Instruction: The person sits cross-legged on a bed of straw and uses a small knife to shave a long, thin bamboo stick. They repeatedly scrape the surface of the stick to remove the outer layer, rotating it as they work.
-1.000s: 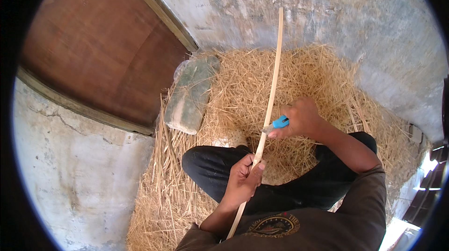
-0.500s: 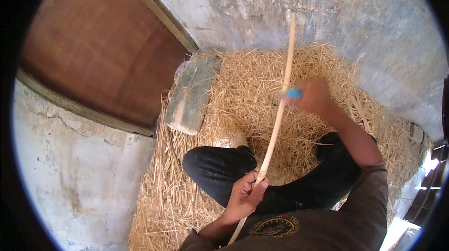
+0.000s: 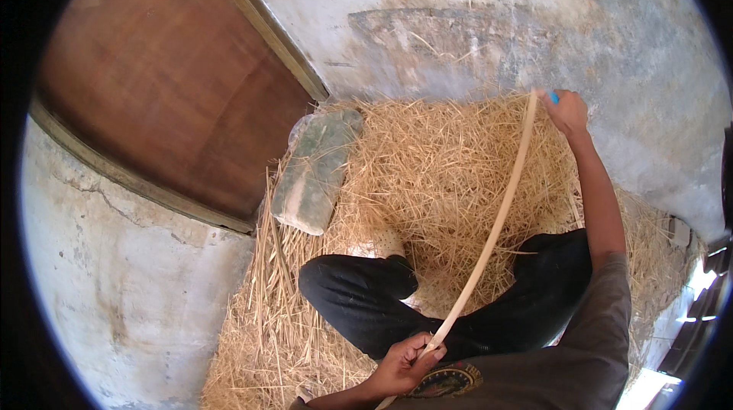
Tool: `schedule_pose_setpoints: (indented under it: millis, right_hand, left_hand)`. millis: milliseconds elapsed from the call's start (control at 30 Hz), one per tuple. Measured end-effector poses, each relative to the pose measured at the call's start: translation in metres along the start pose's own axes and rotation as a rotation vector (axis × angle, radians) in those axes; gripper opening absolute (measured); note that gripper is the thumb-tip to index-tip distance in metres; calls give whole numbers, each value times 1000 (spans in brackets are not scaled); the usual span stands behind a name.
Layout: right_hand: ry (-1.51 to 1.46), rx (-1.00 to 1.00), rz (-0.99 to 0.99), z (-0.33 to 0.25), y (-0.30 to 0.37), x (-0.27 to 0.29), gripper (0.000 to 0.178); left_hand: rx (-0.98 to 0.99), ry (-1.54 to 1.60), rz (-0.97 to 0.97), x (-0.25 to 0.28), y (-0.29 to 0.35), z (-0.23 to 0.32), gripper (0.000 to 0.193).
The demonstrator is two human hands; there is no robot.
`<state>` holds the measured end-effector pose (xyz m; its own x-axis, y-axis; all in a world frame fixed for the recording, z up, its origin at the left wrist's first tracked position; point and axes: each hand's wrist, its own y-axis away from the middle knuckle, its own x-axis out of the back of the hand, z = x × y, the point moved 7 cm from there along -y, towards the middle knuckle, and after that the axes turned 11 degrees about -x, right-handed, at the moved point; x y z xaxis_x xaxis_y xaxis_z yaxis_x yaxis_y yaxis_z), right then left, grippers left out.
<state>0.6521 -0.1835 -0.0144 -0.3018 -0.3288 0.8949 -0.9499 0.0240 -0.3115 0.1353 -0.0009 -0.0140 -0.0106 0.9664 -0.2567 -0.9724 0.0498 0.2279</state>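
A long, pale wooden strip [image 3: 496,230], which looks like split bamboo, runs in a bow from my lap up to the far right. My left hand [image 3: 412,360] is closed around its near part, just in front of my shirt. At the strip's far tip, my right hand [image 3: 569,111] is closed on a small blue-handled cutting tool [image 3: 553,96]. Most of that tool is hidden by the fingers, and its blade cannot be made out. Thin, pale shavings [image 3: 435,47] show in front of the wall beyond the strip.
Straw-like shavings [image 3: 427,158] cover the floor around my crossed legs [image 3: 359,295]. A greenish block [image 3: 317,173] lies at the left on the shavings. Stained walls [image 3: 137,280] and a brown door panel [image 3: 175,89] close in the space. Longer slivers [image 3: 275,272] lie at the left.
My right hand has slid with the blue-handled tool from mid-strip out to its far end. The strip's far end has swung right and lower, and it now bows more. Loose shavings have appeared before the wall.
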Motion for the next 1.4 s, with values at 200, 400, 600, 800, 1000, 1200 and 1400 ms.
schedule_pose_setpoints:
  millis: [200,400,600,800,1000,1200,1400]
  right_hand:
    - [-153,-312,-169,56,18,-8,79]
    - [-341,540,-361,-131,193,45,54]
    - [-342,808,-355,-172,262,59,68]
    - [-343,801,-374,-174,256,60,68]
    - [-411,776,-106,-165,228,60,71]
    - [-327,882,-35,-168,211,64,73]
    - [-73,182,-298,-115,104,26,73]
  left_hand:
    - [-73,-247,151,27,-3,-10,11]
    - [-162,-204,381,63,-58,33,15]
    - [-242,-200,313,39,-63,56,14]
    - [-226,-133,291,40,-60,51,19]
    - [-263,-228,285,39,-65,57,17]
    - [-272,-254,291,38,-64,62,20]
    - [-129,-189,211,21,-39,45,15]
